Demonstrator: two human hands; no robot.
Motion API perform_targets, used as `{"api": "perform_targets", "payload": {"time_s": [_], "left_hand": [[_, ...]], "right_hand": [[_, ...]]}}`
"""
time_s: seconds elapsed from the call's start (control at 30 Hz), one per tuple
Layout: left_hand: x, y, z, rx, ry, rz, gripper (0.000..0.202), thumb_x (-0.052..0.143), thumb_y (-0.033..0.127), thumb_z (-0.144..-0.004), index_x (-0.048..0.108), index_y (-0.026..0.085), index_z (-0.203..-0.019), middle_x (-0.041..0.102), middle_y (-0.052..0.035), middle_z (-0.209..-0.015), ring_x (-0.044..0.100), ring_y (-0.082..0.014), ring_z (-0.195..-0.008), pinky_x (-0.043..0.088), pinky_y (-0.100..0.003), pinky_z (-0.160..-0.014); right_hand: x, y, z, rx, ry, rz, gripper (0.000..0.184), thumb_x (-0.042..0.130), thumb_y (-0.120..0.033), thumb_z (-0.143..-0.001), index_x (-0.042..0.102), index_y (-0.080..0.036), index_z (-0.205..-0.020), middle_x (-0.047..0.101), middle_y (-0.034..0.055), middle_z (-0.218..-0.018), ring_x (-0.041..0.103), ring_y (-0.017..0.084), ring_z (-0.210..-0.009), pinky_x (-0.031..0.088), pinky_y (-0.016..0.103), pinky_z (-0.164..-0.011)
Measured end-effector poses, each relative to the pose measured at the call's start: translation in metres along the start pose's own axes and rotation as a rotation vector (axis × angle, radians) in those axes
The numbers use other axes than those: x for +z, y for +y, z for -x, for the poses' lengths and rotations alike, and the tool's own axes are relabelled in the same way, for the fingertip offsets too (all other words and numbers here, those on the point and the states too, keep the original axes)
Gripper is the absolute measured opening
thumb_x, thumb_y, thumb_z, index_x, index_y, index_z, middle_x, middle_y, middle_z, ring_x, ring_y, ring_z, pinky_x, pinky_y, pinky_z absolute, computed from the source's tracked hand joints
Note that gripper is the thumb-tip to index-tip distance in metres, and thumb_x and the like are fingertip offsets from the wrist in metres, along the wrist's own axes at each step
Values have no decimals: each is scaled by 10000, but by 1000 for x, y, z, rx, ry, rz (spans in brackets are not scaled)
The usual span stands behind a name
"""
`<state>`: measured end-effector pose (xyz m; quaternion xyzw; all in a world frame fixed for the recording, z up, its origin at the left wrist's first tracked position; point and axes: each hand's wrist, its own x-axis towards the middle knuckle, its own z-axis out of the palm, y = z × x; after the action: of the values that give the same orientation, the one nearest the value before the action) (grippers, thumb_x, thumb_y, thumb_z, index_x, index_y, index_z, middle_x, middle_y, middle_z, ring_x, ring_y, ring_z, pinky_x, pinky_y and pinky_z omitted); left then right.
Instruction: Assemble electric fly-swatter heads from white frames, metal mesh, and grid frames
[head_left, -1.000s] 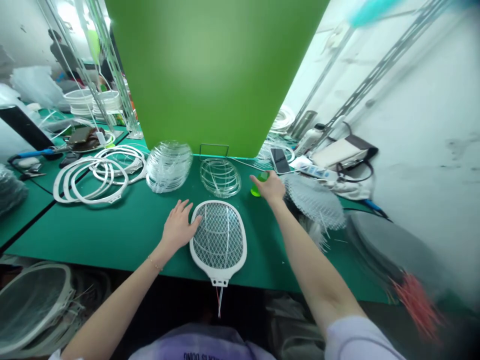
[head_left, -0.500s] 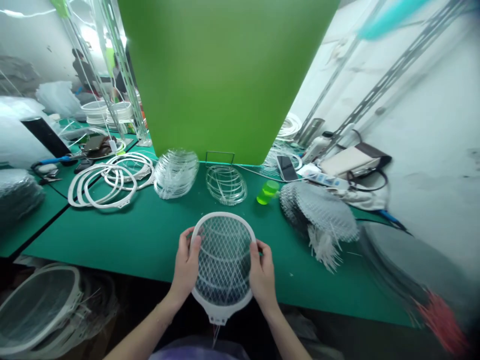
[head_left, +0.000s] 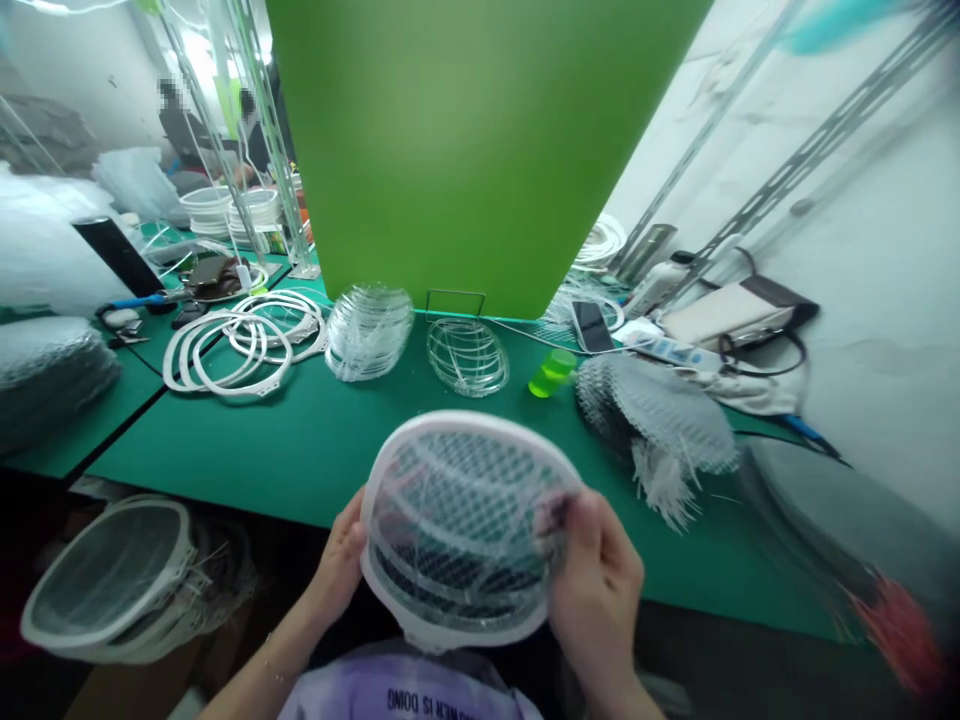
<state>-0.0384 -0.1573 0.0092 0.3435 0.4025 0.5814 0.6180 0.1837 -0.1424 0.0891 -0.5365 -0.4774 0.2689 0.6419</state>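
Observation:
Both hands hold up a white oval frame of an electric fly swatter (head_left: 457, 530), tilted, with layered wire mesh inside it. My left hand (head_left: 341, 565) grips its lower left rim, partly hidden behind the frame. My right hand (head_left: 596, 570) pinches its right rim, with the fingers over the mesh. The swatter is above the near table edge, off the green mat (head_left: 225, 450). A translucent green plastic cup (head_left: 551, 373) lies on the mat, beyond my right hand and out of reach of the fingers.
On the mat stand a stack of clear mesh pieces (head_left: 367, 332), a wire mesh stack (head_left: 467, 357), white plastic rings (head_left: 240, 350) and a grey mesh pile (head_left: 652, 420). A green board (head_left: 480, 150) rises behind them. Finished swatters (head_left: 112, 570) sit below left; a person (head_left: 180, 125) stands far off.
The swatter has risen from the mat toward me and tilted. My right hand has shifted to its right rim, and my left hand has dropped lower behind the frame.

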Motion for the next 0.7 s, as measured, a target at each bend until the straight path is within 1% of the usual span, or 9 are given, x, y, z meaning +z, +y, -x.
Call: {"api": "perform_targets", "payload": {"time_s": [0.07,0.1,0.17,0.23,0.3,0.37,0.47,0.6,0.7], "left_hand": [[4,5,6,-127,-84,-39,382,836,508,-714,775,161,-861,749,-57,-759,686,-179,-671,570,-261,-657],[6,8,9,-186,-99,-42,339,842,464,-726,766,143,-804,735,-51,-696,680,-167,-615,571,-250,-611],[10,16,11,-263,-49,49,350,836,457,-737,755,119,-780,725,-51,-649,672,-165,-540,572,-249,-523],[13,24,10,-277,50,228,414,843,489,-716,764,108,-860,761,-74,-742,699,-184,-568,596,-271,-516],[15,30,8,-265,107,368,442,859,473,-699,765,101,-918,780,-99,-862,725,-197,-630,620,-289,-558],[15,36,7,-219,160,420,407,868,443,-697,760,99,-887,777,-89,-834,720,-177,-621,618,-266,-574],[11,43,12,-145,265,390,449,899,469,-640,745,111,-863,730,-36,-679,688,-140,-565,592,-215,-535],[-2,54,18,-124,355,192,565,885,585,-575,706,107,-818,686,-24,-644,643,-133,-520,543,-205,-421],[-13,62,19,-179,300,113,590,813,670,-607,617,113,-601,553,8,-465,471,-75,-341,325,-151,-261]], "right_hand": [[12,-1,-17,236,80,-56,429,528,-595,-925,599,-201,-773,444,-43,-582,363,105,-485,309,246,-473],[17,0,-25,307,57,-79,461,515,-644,-907,623,-201,-837,470,-38,-595,378,112,-491,324,249,-479],[27,0,-35,371,-117,-81,552,472,-715,-880,653,-196,-927,543,-10,-646,435,134,-535,357,257,-501],[38,-3,-31,350,-374,-34,592,455,-743,-863,663,-190,-892,581,10,-673,470,147,-577,377,259,-519],[51,-8,-14,245,-597,9,565,508,-731,-841,652,-185,-805,590,14,-667,482,147,-597,395,256,-543],[65,-13,8,133,-721,43,511,563,-671,-844,631,-179,-721,587,14,-632,488,141,-582,397,252,-553],[85,-16,30,105,-790,61,495,532,-584,-905,600,-170,-643,591,27,-589,510,139,-549,385,247,-534],[110,-12,30,191,-811,-34,530,547,-613,-881,561,-170,-592,549,19,-555,484,132,-535,379,246,-514],[127,-4,26,382,-779,-109,594,628,-711,-760,488,-186,-519,445,-16,-484,384,100,-476,309,240,-449]]}}
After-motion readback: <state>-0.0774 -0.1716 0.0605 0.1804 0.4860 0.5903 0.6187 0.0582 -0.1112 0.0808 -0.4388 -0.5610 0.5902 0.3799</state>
